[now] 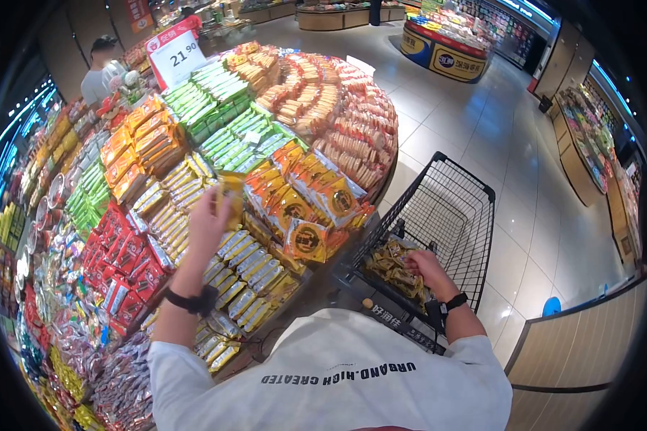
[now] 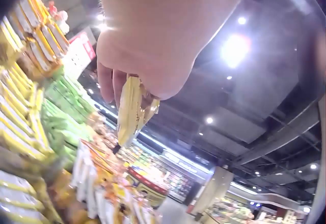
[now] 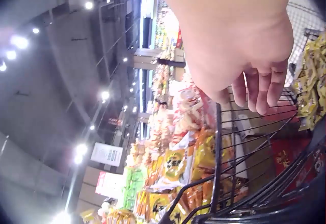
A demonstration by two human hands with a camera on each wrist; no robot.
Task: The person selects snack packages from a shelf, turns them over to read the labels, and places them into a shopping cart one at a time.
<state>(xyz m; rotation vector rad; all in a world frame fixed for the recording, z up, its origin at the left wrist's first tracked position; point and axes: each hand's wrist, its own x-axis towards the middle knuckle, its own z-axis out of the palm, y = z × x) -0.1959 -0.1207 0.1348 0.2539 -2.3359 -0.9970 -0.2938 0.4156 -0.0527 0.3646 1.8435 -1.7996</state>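
Observation:
My left hand (image 1: 208,219) is raised over the snack display and pinches a yellow packet (image 1: 231,195). In the left wrist view the packet (image 2: 130,107) hangs from the fingers and thumb of that hand (image 2: 145,50). Rows of yellow-and-white packets (image 1: 248,262) lie below it, with orange bags (image 1: 295,208) to the right. My right hand (image 1: 428,271) is over the shopping cart (image 1: 474,237), near a pile of gold packets (image 1: 392,266). The right wrist view shows this hand (image 3: 244,56) with loosely bent fingers and nothing in them, beside the gold packets (image 3: 311,84).
Green packets (image 1: 241,136), red packets (image 1: 122,251) and a price sign (image 1: 176,54) belong to the large round display. A person (image 1: 97,75) stands at its far left side. Tiled floor (image 1: 514,187) lies beyond the cart, and a wood-panelled counter (image 1: 568,348) is at the lower right.

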